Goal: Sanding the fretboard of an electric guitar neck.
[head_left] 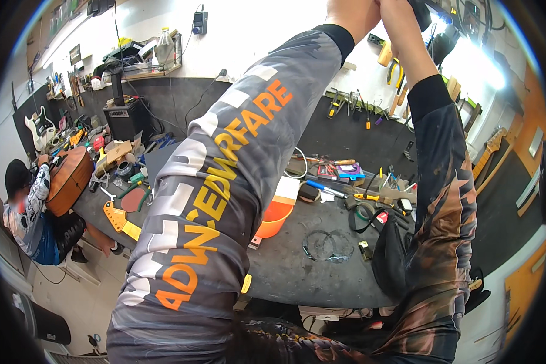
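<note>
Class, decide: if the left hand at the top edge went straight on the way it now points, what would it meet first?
Probably the right hand, close beside the left hand; both run off the top, so depth is unclear.

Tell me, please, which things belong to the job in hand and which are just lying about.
By the hands, mostly cut off above:
dark object; whether held, cannot tell.

Apparently lying about:
orange container
blue marker
yellow-handled tool
yellow headstock

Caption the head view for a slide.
Sleeved arms raised past the frame's top edge above a cluttered workbench; at left, another person holds an acoustic guitar.
</note>
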A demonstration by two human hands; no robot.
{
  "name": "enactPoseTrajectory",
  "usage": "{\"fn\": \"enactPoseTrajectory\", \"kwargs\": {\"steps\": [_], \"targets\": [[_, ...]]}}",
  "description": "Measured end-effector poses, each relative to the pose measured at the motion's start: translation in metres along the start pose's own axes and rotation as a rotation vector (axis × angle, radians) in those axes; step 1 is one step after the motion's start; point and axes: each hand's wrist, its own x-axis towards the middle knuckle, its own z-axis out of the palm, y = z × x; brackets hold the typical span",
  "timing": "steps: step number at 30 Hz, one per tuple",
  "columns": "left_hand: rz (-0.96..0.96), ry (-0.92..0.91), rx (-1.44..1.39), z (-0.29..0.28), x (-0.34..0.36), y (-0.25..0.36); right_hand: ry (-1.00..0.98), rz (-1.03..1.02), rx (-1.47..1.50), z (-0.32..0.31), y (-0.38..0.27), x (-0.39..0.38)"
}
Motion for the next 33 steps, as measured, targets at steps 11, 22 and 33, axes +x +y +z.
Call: {"fn": "enactPoseTrajectory", "kwargs": {"steps": [11, 22, 33], "targets": [[-0.013, -0.046, -0.136, -0.006, -0.001, 0.004, -0.081, 0.030, 0.280, -0.049, 0.058, 0.028], [0.097, -0.100, -0.335, -0.015, 0.001, -0.028, -0.321, 0.312, 0.871, -0.033, 0.088, 0.064], [-0.103, -0.610, -0.628, -0.069, 0.062, -0.071, -0.661, 0.106, 0.899, -0.021, 0.117, 0.107]]}}
